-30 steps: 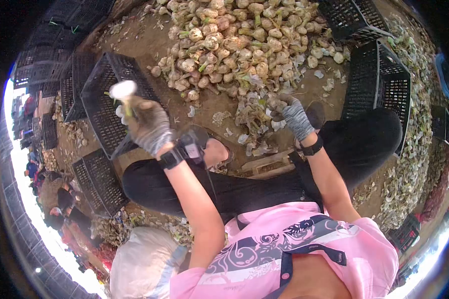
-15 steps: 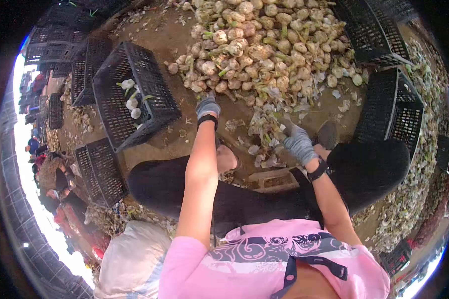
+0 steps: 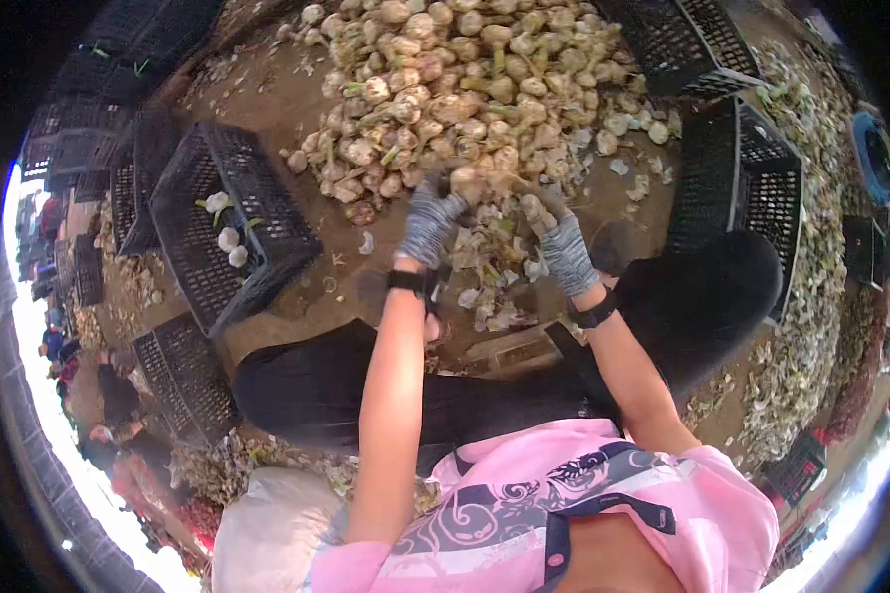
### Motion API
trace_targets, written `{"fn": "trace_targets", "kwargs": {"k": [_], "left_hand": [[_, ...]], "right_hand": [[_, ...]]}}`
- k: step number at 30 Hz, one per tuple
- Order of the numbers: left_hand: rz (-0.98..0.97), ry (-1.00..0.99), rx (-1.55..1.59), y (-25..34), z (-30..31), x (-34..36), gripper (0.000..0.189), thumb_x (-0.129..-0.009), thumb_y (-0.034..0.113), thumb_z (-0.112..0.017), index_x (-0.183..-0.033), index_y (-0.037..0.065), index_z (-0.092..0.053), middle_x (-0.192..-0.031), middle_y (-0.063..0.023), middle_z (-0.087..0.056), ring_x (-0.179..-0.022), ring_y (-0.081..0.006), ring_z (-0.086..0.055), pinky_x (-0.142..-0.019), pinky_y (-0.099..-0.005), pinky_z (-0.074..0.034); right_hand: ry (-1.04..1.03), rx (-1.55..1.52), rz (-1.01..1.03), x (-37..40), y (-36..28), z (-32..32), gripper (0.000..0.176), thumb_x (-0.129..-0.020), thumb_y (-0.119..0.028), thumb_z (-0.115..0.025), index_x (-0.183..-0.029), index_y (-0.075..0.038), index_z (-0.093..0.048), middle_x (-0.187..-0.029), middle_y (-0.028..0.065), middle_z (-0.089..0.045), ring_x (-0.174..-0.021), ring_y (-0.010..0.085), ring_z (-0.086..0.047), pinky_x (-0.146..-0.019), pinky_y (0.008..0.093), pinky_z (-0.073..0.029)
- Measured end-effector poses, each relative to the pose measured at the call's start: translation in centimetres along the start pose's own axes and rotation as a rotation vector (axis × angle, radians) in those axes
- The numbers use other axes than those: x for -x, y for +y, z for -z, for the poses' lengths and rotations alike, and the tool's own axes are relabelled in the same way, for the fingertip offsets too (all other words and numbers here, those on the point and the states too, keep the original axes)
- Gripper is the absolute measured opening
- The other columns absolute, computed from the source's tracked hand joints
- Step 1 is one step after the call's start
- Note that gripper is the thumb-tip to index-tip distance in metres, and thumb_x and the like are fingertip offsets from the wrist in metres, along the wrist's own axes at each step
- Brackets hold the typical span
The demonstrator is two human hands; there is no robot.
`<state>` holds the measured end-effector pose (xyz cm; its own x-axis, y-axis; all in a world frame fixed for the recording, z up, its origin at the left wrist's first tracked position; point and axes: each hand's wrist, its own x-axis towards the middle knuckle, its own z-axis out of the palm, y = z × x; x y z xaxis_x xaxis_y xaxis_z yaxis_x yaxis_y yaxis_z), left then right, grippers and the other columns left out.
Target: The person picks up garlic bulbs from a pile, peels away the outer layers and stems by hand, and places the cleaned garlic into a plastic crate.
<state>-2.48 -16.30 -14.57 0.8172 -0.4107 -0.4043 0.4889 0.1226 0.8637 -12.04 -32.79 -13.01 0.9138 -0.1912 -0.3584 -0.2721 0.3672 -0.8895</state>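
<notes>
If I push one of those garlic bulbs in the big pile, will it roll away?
Probably just a wobble: the garlic bulbs in the pile are lumpy and many keep stalks. They seem light, since the left hand grips one in its fingers alone. The papery skins on the ground suggest outer layers flake off easily.

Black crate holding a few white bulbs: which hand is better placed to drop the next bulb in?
Left, probably. The left hand is on the same side as the crate and seems to grip a bulb at the edge of the pile; the right hand is farther away, over the loose husks.
</notes>
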Motion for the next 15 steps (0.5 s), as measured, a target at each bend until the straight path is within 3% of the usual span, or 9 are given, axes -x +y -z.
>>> {"fn": "trace_targets", "kwargs": {"k": [1, 3, 6, 8, 9, 12, 13, 15], "left_hand": [[-0.089, -0.018, -0.09, 0.5, -2.1, 1.2, 0.039, -0.075, 0.012, -0.066, -0.11, 0.003, -0.051, -0.106, -0.006, -0.056, -0.095, -0.0161, -0.054, -0.081, -0.028, -0.045], [-0.17, -0.048, -0.185, 1.1, -5.4, 3.6, 0.04, -0.074, 0.011, -0.066, -0.11, 0.003, -0.051, -0.105, -0.0052, -0.056, -0.095, -0.0156, -0.054, -0.082, -0.0278, -0.045], [-0.181, -0.037, -0.021, 1.5, -7.9, 6.6, 0.042, -0.072, 0.007, -0.069, -0.109, 0.003, -0.05, -0.103, -0.0067, -0.056, -0.092, -0.0147, -0.054, -0.079, -0.0274, -0.047], [-0.217, -0.009, 0.032, 2.3, -8.7, 8.1, 0.043, -0.072, 0.001, -0.066, -0.112, 0.003, -0.048, -0.108, -0.007, -0.054, -0.096, -0.0154, -0.053, -0.084, -0.0288, -0.045], [-0.261, 0.034, -0.083, 2.4, -8.9, 8.5, 0.046, -0.072, -0.002, -0.065, -0.114, 0.003, -0.046, -0.108, -0.0072, -0.053, -0.097, -0.0158, -0.053, -0.084, -0.0288, -0.045], [-0.356, 0.054, -0.027, 2.5, -9.6, 9.4, 0.043, -0.073, 0.005, -0.067, -0.112, 0.004, -0.048, -0.107, -0.0065, -0.053, -0.096, -0.0156, -0.052, -0.085, -0.0292, -0.044], [-0.356, 0.052, -0.03, 2.3, -9.6, 9.4, 0.043, -0.073, 0.005, -0.067, -0.112, 0.004, -0.048, -0.107, -0.0065, -0.053, -0.096, -0.0156, -0.052, -0.085, -0.0292, -0.044], [-0.341, 0.095, -0.119, 2.0, -9.5, 9.5, 0.042, -0.073, 0.005, -0.067, -0.11, 0.004, -0.048, -0.106, -0.0058, -0.052, -0.095, -0.0154, -0.052, -0.084, -0.0295, -0.045]], "right_hand": [[0.007, 0.149, 0.222, 0.1, -1.1, -0.1, 0.032, -0.087, -0.019, -0.052, -0.112, -0.001, -0.051, -0.102, 0.0077, -0.057, -0.091, 0.0132, -0.054, -0.081, 0.0269, -0.045], [-0.016, 0.116, 0.204, 0.6, -1.8, 0.9, 0.032, -0.086, -0.021, -0.052, -0.111, -0.001, -0.052, -0.101, 0.0073, -0.058, -0.09, 0.0134, -0.054, -0.08, 0.0273, -0.045], [-0.016, 0.145, 0.13, 1.6, -1.7, 1.9, 0.032, -0.084, -0.024, -0.056, -0.106, 0.0, -0.053, -0.096, 0.0066, -0.058, -0.085, 0.0132, -0.053, -0.075, 0.0276, -0.044], [-0.027, 0.064, 0.16, 1.6, -1.2, 2.2, 0.033, -0.081, -0.025, -0.059, -0.102, 0.0, -0.054, -0.093, 0.0064, -0.058, -0.083, 0.0126, -0.053, -0.073, 0.0273, -0.044], [-0.059, 0.071, 0.216, 1.2, -1.0, 2.3, 0.033, -0.08, -0.024, -0.06, -0.1, 0.001, -0.054, -0.092, 0.0072, -0.058, -0.083, 0.0123, -0.053, -0.074, 0.0274, -0.044], [-0.066, 0.113, 0.238, 1.9, -1.7, 1.5, 0.04, -0.081, -0.032, -0.06, -0.103, 0.002, -0.054, -0.093, 0.0037, -0.059, -0.08, 0.0101, -0.055, -0.071, 0.0232, -0.045], [-0.016, -0.069, 0.177, 2.5, -2.0, 0.8, 0.037, -0.081, -0.029, -0.061, -0.1, 0.002, -0.056, -0.09, 0.0031, -0.059, -0.079, 0.0092, -0.054, -0.072, 0.0233, -0.045], [-0.036, -0.091, 0.154, 2.4, -2.2, 1.0, 0.033, -0.08, -0.024, -0.061, -0.099, 0.002, -0.055, -0.09, 0.0029, -0.059, -0.079, 0.0092, -0.054, -0.071, 0.0242, -0.045]]}}
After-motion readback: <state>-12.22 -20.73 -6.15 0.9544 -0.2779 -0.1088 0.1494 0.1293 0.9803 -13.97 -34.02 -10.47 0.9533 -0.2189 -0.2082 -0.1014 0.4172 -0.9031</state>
